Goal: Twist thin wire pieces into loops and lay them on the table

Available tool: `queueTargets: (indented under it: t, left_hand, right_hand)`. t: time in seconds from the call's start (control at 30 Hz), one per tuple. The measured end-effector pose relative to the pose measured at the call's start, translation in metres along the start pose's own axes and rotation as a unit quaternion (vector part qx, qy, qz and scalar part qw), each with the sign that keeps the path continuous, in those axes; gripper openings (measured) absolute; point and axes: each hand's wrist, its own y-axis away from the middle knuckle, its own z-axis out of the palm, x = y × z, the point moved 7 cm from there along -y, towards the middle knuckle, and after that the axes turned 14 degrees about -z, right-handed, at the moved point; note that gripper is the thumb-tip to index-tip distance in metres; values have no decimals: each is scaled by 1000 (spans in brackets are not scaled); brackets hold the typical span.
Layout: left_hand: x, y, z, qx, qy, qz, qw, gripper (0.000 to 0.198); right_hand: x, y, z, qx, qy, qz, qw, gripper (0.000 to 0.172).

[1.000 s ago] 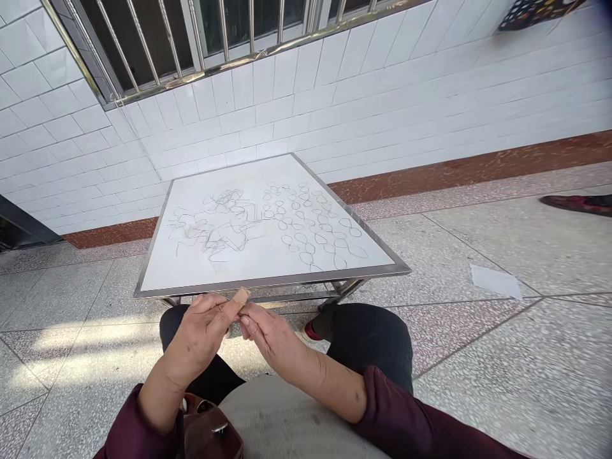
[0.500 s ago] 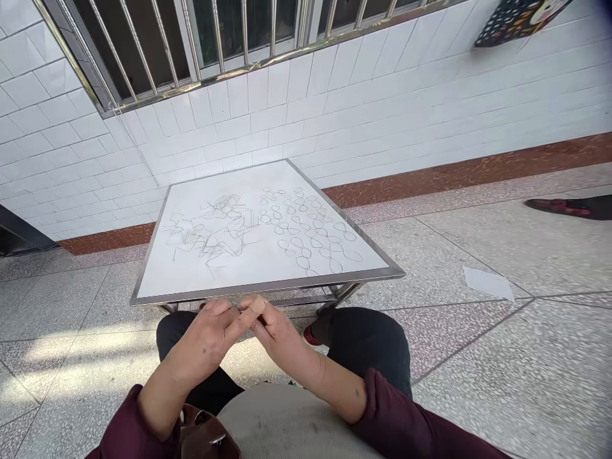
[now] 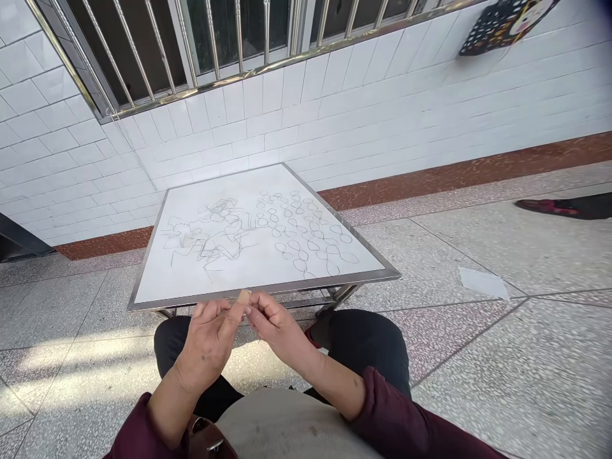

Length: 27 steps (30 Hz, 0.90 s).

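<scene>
My left hand [image 3: 208, 344] and my right hand [image 3: 277, 331] are raised together over my knees, just in front of the table's near edge. A tan adhesive bandage [image 3: 243, 296] is wrapped around the tip of my left thumb. The fingertips of my right hand pinch at it. The left fingers are curled and hold nothing else. The low table has a white top and steel frame [image 3: 262, 285]. Pencil scribbles [image 3: 210, 233] and rows of looped lines [image 3: 301, 233] cover its top.
A white tile wall with red-brown skirting [image 3: 459, 169] and a barred window [image 3: 205, 44] runs behind the table. A sheet of paper [image 3: 484, 283] lies on the terrazzo floor [image 3: 478, 382]. Another person's shoe [image 3: 545, 206] shows at right, and a dotted patterned bag [image 3: 507, 22] at top right.
My hands pressed closer half a second ago, then parted slightly, leaving the bandaged thumb tip showing again. The view has shifted, so the table sits a little lower and further left.
</scene>
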Motion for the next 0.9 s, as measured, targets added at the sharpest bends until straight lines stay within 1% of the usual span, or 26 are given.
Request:
queueTargets:
  t: [0.03,0.1,0.2,0.3,0.4,0.47,0.5,0.53,0.57,0.6,0.63,0.67,0.7,0.73,0.77,0.8,0.83,0.87,0.9]
  left_hand:
    - [-1,0,0,19,0,-7,1000,68]
    - [0,0,1,32,13,-1,999,65]
    - [5,-2,-1,24,40,31,998,63]
    - [11,-4,-2,0,31,68,997,63]
    - [13,-3,-2,-2,15,92,996,64]
    - [11,-1,-4,28,27,84,996,67]
    - [9,1,-6,53,41,67,995,69]
    - [5,2,-9,81,64,38,994,69]
    - [-2,3,-13,115,99,-8,988,69]
    - [-10,5,-16,147,149,-72,975,70]
    - [-20,7,-18,169,212,-146,951,72]
    - [-30,9,-15,175,289,-223,915,75]
    - [-36,11,-9,161,368,-289,869,79]
    - [-38,11,1,130,443,-338,820,82]
    - [-36,11,10,95,507,-367,775,85]
    - [-31,10,18,61,555,-383,736,87]
    - [-27,9,24,39,590,-391,705,88]
    - [-23,9,29,30,613,-398,682,88]
    - [-21,9,31,29,625,-403,668,86]
  right_hand:
    - [0,-1,-2,7,-1,3,1000,29]
    - [-2,-2,-4,16,4,4,1000,30]
    - [-3,-4,-2,-2,-15,9,1000,29]
    - [-3,-5,4,-28,-71,21,997,30]
    - [-4,-7,4,-21,-105,30,994,33]
    - [-4,-7,1,-7,-105,40,994,34]
    - [-4,-7,-2,0,-105,48,993,34]
    - [-4,-7,-4,7,-107,58,993,34]
    - [-5,-7,-6,15,-112,66,991,34]
    - [-6,-7,-8,21,-119,72,990,34]
    - [-7,-7,-9,24,-127,75,989,34]
    - [-9,-7,-10,27,-134,76,988,34]
    - [-10,-7,-10,29,-137,75,987,35]
    - [-11,-6,-10,31,-138,72,987,35]
    - [-12,-6,-10,32,-138,71,987,36]
    - [-11,-6,-9,32,-136,70,988,36]
    - [-11,-5,-8,32,-132,67,988,37]
    - [-10,-5,-6,31,-127,62,989,37]
    - [-9,-4,-5,29,-121,56,991,37]
